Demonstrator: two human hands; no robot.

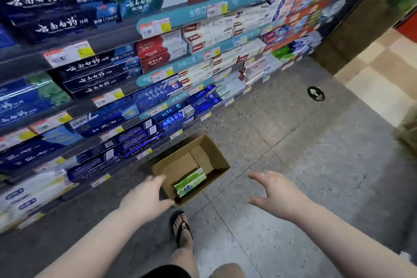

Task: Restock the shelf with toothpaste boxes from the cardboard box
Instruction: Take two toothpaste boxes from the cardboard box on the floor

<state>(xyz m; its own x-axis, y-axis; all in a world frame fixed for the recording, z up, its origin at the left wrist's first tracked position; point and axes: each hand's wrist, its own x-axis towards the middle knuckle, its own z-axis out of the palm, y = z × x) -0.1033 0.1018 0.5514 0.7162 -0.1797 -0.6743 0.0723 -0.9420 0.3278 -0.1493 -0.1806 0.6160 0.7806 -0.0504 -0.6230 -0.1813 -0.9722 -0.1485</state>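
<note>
Below, my left hand [147, 196] and right hand [276, 192], fingers spread and holding nothing, hover over the carton [216, 156] containing green boxes [190, 181], beside the shelf [126, 92].

Head-worn, down toward cardboard box [214, 153]

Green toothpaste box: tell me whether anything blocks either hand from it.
Nothing visible does. The green toothpaste box lies uncovered in the open cardboard box; the left hand is at its near rim, the right hand over the floor beside it.
</note>
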